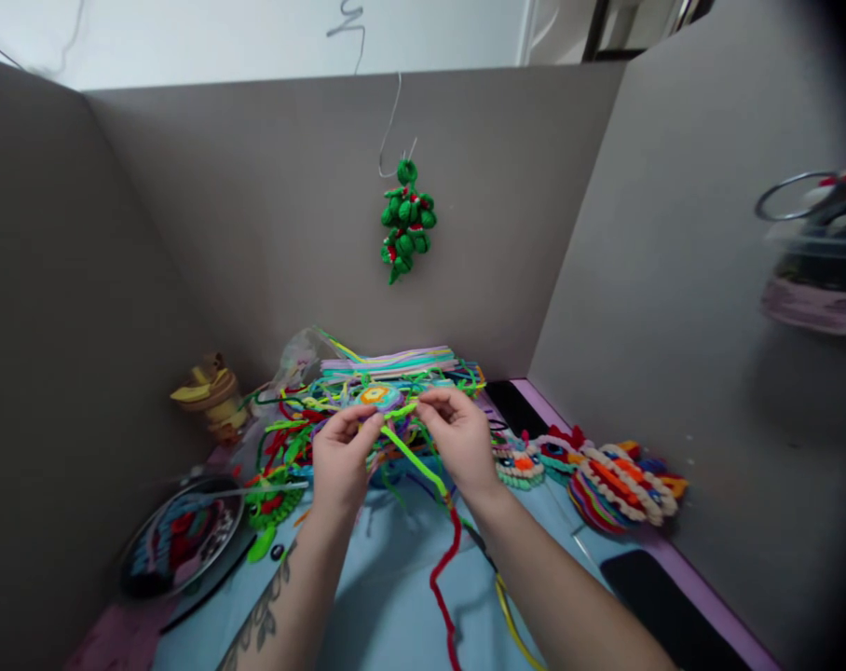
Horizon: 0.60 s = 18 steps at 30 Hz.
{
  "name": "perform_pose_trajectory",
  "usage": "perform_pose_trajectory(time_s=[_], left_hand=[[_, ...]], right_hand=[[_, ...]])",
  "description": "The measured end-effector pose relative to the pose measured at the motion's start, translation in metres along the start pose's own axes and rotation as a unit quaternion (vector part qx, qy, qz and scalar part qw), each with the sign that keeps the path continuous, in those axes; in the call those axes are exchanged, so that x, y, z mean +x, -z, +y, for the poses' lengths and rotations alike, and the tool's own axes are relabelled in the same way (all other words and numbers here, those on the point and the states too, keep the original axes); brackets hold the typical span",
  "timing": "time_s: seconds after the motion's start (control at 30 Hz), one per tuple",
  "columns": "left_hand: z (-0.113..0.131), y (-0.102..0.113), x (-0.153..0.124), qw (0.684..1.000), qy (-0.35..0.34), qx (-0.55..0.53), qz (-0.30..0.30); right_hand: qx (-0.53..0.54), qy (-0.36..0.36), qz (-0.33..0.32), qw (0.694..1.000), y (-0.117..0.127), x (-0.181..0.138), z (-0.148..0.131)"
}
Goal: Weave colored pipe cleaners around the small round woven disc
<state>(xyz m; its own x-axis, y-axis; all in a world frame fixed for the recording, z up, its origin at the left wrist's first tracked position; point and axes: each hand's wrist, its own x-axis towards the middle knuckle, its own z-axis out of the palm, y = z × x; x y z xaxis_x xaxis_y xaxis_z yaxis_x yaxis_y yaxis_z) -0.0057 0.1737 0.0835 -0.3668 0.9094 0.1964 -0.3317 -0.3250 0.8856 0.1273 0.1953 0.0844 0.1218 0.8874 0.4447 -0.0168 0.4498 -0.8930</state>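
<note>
My left hand (341,457) and my right hand (459,442) are close together over the table, both pinching a bright yellow-green pipe cleaner (415,458). A short stretch of it runs between the fingertips, and a longer end hangs down to the right. Below that end trails a red pipe cleaner (445,587); I cannot tell whether the two are joined. Just behind my fingers is a round coiled piece (379,398) in orange, white, blue and purple. Around it spreads a tangled heap of coloured pipe cleaners (293,438).
Straight pipe cleaners (388,362) lie along the back wall. At the left are a small pot (217,401) and a round mirror (182,536). Finished colourful pieces (622,485) and a dark phone-like slab (667,596) lie right. A green ornament (405,224) hangs from a wire hook.
</note>
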Motion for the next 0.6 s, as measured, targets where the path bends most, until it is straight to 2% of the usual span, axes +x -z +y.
perform_pose_trajectory(time_s=[0.13, 0.2, 0.3, 0.4, 0.5, 0.6], left_hand=[[0.000, 0.002, 0.000, 0.998, -0.040, 0.038, 0.012], [0.001, 0.004, 0.002, 0.992, -0.081, 0.088, 0.036], [0.003, 0.009, 0.002, 0.971, -0.148, 0.175, 0.062], [0.003, 0.011, 0.000, 0.949, -0.205, 0.234, 0.055], [0.001, 0.010, -0.003, 0.935, -0.238, 0.260, 0.035], [0.001, 0.010, -0.002, 0.940, -0.228, 0.252, 0.034]], right_hand=[[-0.095, 0.088, -0.026, 0.991, 0.004, 0.002, -0.001], [-0.104, 0.111, -0.041, 0.987, 0.008, 0.004, -0.004], [-0.073, 0.070, -0.077, 0.992, 0.014, 0.006, -0.012], [-0.124, 0.040, -0.161, 0.978, 0.014, 0.001, -0.021], [-0.201, 0.049, -0.215, 0.954, 0.007, -0.008, -0.027], [-0.162, 0.094, -0.222, 0.957, 0.002, -0.014, -0.033]])
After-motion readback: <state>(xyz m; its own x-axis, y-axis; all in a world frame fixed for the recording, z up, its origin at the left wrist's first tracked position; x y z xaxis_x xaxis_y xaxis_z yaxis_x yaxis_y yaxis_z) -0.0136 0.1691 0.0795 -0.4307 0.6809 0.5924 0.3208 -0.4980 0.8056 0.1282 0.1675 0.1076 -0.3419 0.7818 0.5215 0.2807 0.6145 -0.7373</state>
